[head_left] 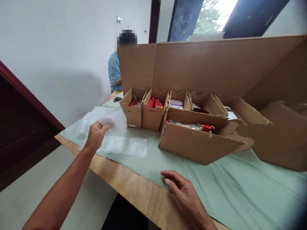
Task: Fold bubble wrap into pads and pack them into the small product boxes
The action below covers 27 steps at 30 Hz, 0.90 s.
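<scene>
Between the thumb and fingers of my left hand is the edge of a clear bubble wrap sheet, lifted a little off the table and blurred. Flat below it lies another strip of bubble wrap, and more bubble wrap is heaped behind the hand. My right hand hovers by the table's front edge, fingers loosely curved and apart, with nothing in it. Beyond that hand stands a long cardboard bin holding red and clear packets.
Several narrow cardboard bins line the back, with red packets and a white-purple box inside. A tall cardboard panel rises behind them. A pale green cloth covers the wooden table. Another person sits beyond.
</scene>
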{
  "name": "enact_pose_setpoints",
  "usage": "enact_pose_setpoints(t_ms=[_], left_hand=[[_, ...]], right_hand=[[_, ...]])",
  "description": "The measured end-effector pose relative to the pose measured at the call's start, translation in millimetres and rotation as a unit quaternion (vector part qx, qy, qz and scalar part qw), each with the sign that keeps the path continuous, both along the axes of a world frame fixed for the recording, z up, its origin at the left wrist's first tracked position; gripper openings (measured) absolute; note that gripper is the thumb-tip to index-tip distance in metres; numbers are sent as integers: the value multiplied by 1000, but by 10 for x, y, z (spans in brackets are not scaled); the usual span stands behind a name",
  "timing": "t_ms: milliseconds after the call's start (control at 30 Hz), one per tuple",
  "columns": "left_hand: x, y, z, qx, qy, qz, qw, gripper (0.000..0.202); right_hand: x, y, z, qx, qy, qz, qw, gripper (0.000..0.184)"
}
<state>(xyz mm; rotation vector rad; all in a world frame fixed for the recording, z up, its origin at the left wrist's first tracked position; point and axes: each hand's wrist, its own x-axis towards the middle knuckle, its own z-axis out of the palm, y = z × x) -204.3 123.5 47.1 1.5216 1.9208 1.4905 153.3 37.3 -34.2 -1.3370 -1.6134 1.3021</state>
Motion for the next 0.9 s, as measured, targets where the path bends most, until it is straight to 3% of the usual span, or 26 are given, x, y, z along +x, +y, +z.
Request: enact_pose_setpoints(t_ms=[33,67,167,233,333,433,533,633,700,767,833,900], left_hand=[[71,-170,24,-1,-45,-45,998,31],[177,-325,30,-15,-149,-125,981,32],[647,-639,-72,-88,-375,-272,882,37],[995,-722,-204,-142,-447,-328,820,44],[1376,-721,-387,-212,-492,-407,740,57],[1498,-665,-472,-203,-522,-437,704,64],[1522,-680,-499,-200,-500,-452,711,78],[1655,-792,-551,-237,-386,-465,761,94],[1774,-862,-593,-247,-311,-449,801,86],[1836,-884,-605,-253,-262,-433,824,65],[1811,-848,-568,-271,-255,-422,826,52],[1736,-770,-500,-289,-280,-404,821,54]], right_hand=[[-9,5,17,5,9,-14,1000,45],[-17,5,41,11,23,-30,999,49],[-13,-41,158,23,106,-44,993,69],[31,-115,244,24,160,-20,987,76],[177,-260,332,8,146,-30,989,59],[383,-396,383,33,82,-135,987,39],[534,-477,453,99,49,-192,975,32],[596,-483,528,133,43,-164,977,25],[648,-462,548,138,58,-166,975,26],[755,-443,534,132,76,-202,968,30],[919,-439,494,120,80,-250,957,35],[1098,-451,438,101,70,-290,949,42]])
